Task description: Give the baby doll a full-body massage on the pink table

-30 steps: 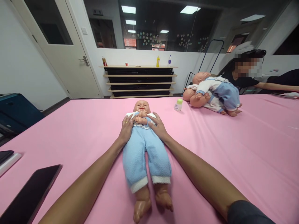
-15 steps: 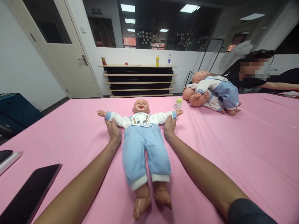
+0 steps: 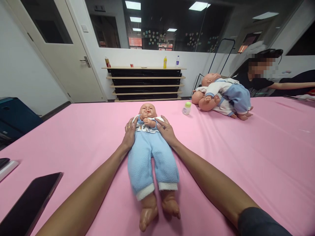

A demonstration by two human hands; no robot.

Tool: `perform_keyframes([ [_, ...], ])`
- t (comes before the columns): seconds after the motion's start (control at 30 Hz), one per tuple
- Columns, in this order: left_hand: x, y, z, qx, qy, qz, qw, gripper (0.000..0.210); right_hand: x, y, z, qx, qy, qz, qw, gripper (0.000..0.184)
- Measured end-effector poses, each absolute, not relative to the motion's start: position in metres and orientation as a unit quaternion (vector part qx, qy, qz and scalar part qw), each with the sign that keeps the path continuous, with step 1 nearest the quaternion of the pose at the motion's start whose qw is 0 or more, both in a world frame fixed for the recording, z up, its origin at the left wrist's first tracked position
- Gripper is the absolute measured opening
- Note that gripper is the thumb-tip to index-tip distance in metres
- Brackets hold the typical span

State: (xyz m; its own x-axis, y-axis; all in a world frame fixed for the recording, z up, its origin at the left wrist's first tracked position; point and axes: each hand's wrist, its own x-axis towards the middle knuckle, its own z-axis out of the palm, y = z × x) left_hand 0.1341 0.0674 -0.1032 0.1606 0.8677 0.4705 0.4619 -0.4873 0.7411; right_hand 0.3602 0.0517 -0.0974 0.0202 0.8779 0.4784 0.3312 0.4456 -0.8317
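Observation:
A baby doll [image 3: 153, 154] in a white and light-blue outfit lies on its back on the pink-covered table [image 3: 221, 157], its feet towards me. Both its arms are folded over its chest, partly covering the elephant picture. My left hand [image 3: 130, 132] holds the doll's arm on the left side, fingers over the sleeve. On the other side, my right hand [image 3: 166, 130] is closed around the other sleeve, its fingers by the shoulder. Both thumbs are partly hidden.
A small bottle with a green cap [image 3: 186, 108] stands beyond my right hand. More dolls [image 3: 222, 95] lie piled at the right, near another person [image 3: 256, 75]. A black phone [image 3: 31, 203] lies at the near left. Behind the table is a shelf [image 3: 147, 78].
The doll's arms were stretched out sideways with my hands at its wrists. My hands have moved inward, and its arms are now crossed over the chest.

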Motion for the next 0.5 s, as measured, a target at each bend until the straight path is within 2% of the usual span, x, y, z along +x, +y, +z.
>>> perform_keyframes([
  [0.27, 0.139, 0.066, -0.099, 0.755, 0.446, 0.442, 0.19, 0.055, 0.356, 0.048, -0.095, -0.464, -0.673, 0.201, 0.54, 0.044],
  [0.4, 0.129, 0.067, -0.108, 0.663, 0.478, 0.539, 0.204, 0.06, 0.361, 0.046, -0.099, -0.463, -0.604, 0.215, 0.611, 0.059],
  [0.5, 0.119, 0.07, -0.113, 0.614, 0.478, 0.585, 0.229, 0.066, 0.372, 0.054, -0.107, -0.501, -0.487, 0.22, 0.681, 0.063],
])
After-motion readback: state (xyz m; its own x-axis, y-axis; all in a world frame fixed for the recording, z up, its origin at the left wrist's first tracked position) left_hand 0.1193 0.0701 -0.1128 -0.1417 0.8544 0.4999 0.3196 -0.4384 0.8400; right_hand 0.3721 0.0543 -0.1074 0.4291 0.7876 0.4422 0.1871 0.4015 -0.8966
